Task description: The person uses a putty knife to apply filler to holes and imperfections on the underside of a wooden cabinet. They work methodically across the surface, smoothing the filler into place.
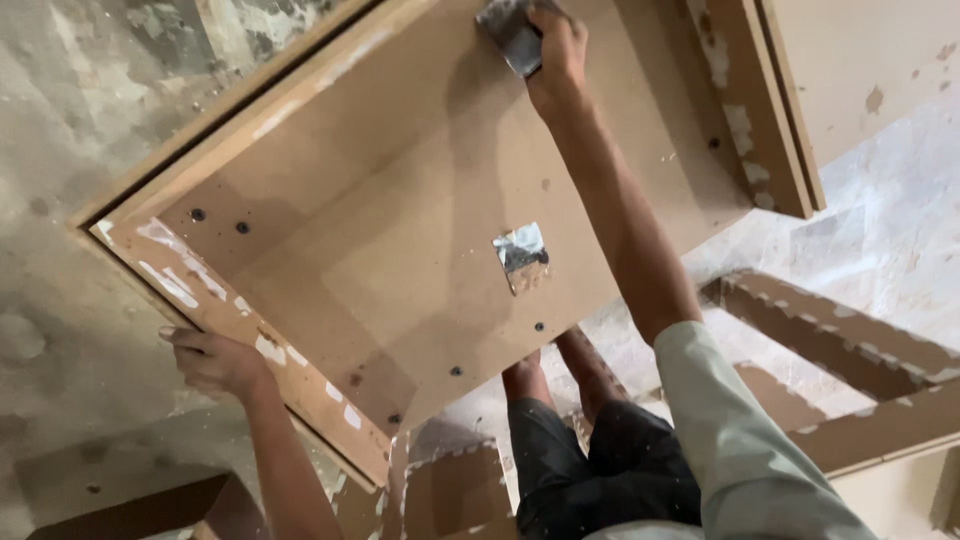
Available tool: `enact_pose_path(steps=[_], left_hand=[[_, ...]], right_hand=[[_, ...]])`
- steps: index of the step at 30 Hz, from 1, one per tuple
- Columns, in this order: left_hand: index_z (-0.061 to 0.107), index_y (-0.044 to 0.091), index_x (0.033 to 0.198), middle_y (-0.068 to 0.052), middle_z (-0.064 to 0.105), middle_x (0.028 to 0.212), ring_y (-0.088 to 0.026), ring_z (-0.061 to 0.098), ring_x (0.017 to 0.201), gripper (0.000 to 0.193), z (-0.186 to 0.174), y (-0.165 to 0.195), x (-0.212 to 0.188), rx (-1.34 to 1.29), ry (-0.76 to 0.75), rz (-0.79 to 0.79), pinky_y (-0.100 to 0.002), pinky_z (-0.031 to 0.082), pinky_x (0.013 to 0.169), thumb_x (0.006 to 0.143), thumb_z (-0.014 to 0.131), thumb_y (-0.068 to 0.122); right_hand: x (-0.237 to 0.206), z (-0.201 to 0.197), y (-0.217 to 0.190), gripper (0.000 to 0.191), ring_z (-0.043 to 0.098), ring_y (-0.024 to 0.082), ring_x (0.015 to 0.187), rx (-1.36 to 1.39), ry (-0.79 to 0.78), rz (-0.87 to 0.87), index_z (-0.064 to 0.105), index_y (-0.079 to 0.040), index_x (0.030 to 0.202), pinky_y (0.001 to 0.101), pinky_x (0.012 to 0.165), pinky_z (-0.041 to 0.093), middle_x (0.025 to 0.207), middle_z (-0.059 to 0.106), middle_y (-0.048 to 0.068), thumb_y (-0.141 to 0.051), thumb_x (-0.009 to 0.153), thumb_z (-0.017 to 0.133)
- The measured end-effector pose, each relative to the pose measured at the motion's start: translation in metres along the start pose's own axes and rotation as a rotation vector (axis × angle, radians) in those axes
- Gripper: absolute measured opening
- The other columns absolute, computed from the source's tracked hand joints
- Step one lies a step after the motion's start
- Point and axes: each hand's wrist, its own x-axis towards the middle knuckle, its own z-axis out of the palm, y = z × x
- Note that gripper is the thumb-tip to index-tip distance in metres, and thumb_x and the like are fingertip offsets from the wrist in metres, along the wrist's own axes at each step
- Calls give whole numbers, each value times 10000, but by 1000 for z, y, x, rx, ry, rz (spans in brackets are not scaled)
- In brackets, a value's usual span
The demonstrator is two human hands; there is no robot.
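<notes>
Right hand (556, 52) grips a putty knife (508, 35) at 12 o'clock on the board box (400, 250); left hand (215, 362) clamps its 8 o'clock edge.

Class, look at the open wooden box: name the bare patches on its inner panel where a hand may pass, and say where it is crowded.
Bare: the panel between the screw holes and the foil scrap. Crowded: the top edge, where the right hand presses a sanding pad, and the filler-spotted rim the left hand grips.
</notes>
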Motion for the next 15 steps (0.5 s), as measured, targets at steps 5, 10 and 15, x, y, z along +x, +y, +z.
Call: enact_pose_path(steps=[5,10,15], left_hand=[[632,-16,898,-273,691,901,-472,660,844,684,-2,3,-1,-45,0,51,-616,415,710,1126,288,529],[661,44,876,-233,704,881,-487,636,813,682,-3,8,-3,-10,30,9,-607,435,710,1090,280,568],[646,46,844,-226,703,838,-481,654,833,715,-8,16,-5,50,5,14,-594,451,726,1094,245,584]], right_hand=[[5,9,-6,164,536,162,721,-423,187,22,590,-58,873,395,557,477,795,546,34,-156,950,697],[3,26,-11,132,659,153,794,-612,249,81,695,-61,920,352,603,607,863,677,34,-190,900,712],[12,29,8,120,654,183,765,-387,172,39,650,-30,919,387,579,583,860,649,58,-122,931,725]])
